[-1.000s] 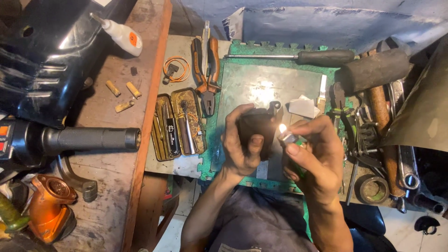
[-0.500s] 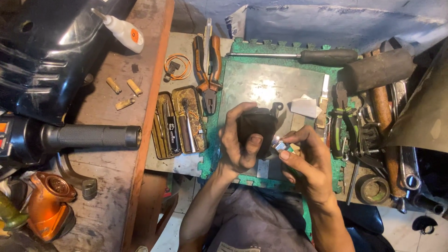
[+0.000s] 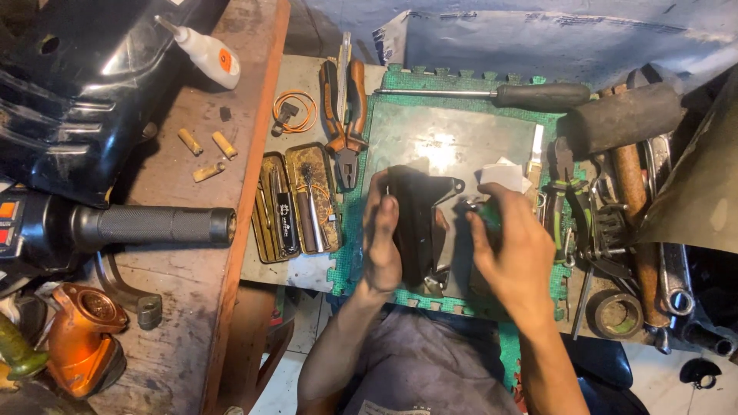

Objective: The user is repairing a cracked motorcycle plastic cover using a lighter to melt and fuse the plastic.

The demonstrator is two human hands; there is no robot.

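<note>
My left hand (image 3: 381,234) grips a black plastic part (image 3: 419,215) with a mounting tab, held upright over a grey metal plate (image 3: 453,142) on a green foam mat (image 3: 350,265). My right hand (image 3: 511,250) is closed around a small green lighter (image 3: 486,213), its metal tip close to the black part's right side. No flame shows. A folded white scrap (image 3: 503,174) lies just beyond my right hand.
Orange-handled pliers (image 3: 344,100) and an open tin of small tools (image 3: 296,204) sit left of the mat. A long screwdriver (image 3: 500,94), a hammer (image 3: 626,123) and wrenches crowd the right. A glue bottle (image 3: 206,54) and a black handlebar grip (image 3: 150,225) lie on the wooden bench.
The lighter's flame, lit a second ago against the black part, is out. Both hands have lowered and drawn slightly apart, with my right hand turned palm down.
</note>
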